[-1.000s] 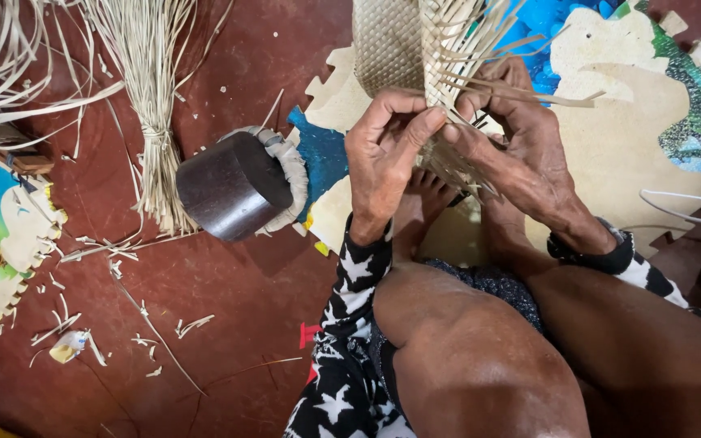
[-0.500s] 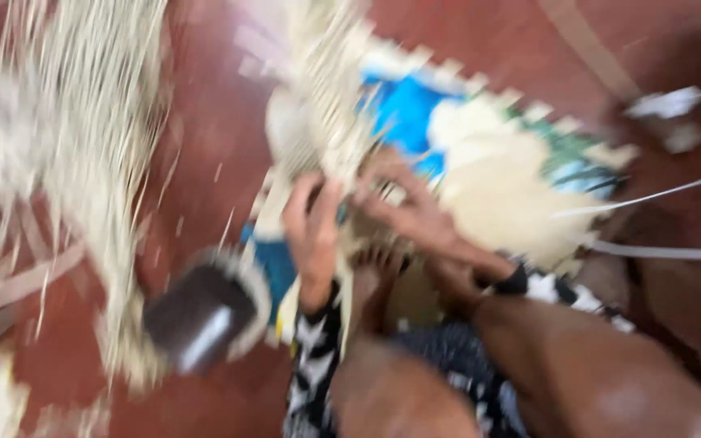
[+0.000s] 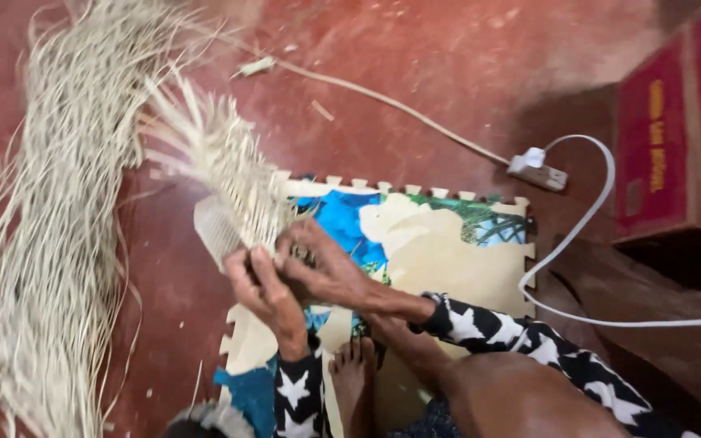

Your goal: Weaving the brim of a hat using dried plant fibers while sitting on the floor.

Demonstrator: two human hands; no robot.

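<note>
Both my hands, left (image 3: 265, 292) and right (image 3: 322, 272), are clenching their fingers on the weave (image 3: 229, 215), holding it above the mat (image 3: 448, 259). Only a short band is looking woven; long loose ends are fanning upward, unworked.

A foam mat (image 3: 448, 268) lies on the floor (image 3: 448, 65), with a pile of straw strips (image 3: 50, 243) to its left. Behind the mat sits a power strip (image 3: 537, 173); boxes (image 3: 679, 130) stand to the right.
</note>
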